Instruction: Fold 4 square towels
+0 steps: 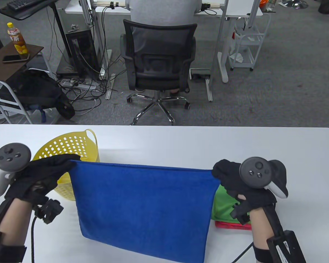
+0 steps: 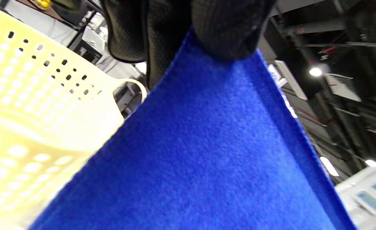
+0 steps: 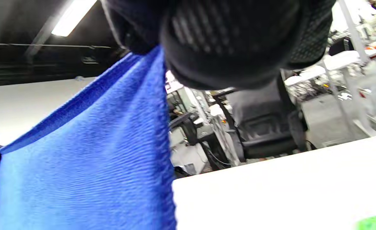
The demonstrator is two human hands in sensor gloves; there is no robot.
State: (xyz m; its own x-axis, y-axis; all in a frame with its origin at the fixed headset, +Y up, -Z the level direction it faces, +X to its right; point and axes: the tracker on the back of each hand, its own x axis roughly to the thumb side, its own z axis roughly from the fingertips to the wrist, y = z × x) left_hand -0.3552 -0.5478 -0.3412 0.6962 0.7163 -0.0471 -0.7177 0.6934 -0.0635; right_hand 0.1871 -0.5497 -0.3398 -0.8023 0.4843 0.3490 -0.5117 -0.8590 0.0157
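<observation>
A blue towel [image 1: 145,208] hangs stretched between both hands above the white table [image 1: 181,142]. My left hand [image 1: 57,164] pinches its top left corner; my right hand [image 1: 222,171] pinches its top right corner. The left wrist view shows black gloved fingertips [image 2: 226,35] clamped on the blue towel [image 2: 200,153]. In the right wrist view the gloved fingers [image 3: 226,48] hold the blue towel [image 3: 88,159] over the table. A green towel [image 1: 222,205] lies folded on a red one [image 1: 233,226] under my right wrist, partly hidden by the blue towel.
A yellow perforated basket [image 1: 68,145] stands on the table behind my left hand, seen close in the left wrist view as the basket [image 2: 31,105]. Beyond the far table edge a person sits in a black office chair [image 1: 159,63].
</observation>
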